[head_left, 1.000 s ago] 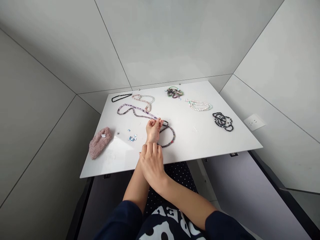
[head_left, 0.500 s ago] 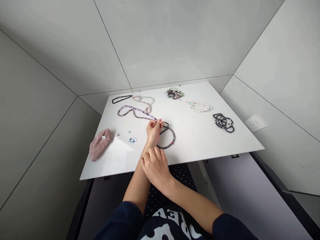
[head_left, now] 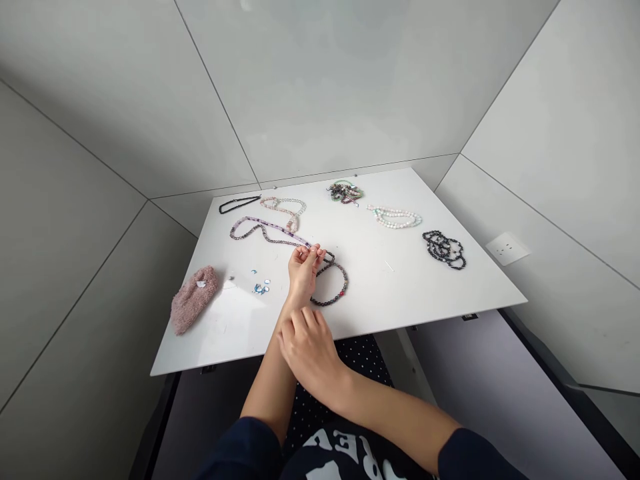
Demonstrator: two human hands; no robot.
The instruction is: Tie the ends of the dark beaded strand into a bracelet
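While my left hand [head_left: 302,275] pinches one end of the bead string [head_left: 289,233], my right hand [head_left: 309,343] is curled over my left forearm [head_left: 270,373], its grip I cannot tell; the string lies across the white table [head_left: 400,287].

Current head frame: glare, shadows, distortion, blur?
Head view: bright glare patch on the white tabletop, beside the pink fuzzy pouch; head view: shadows soft and faint; head view: wide-angle stretch, walls splaying outward; head view: no strong blur, but fine detail at the left hand can't be made out.
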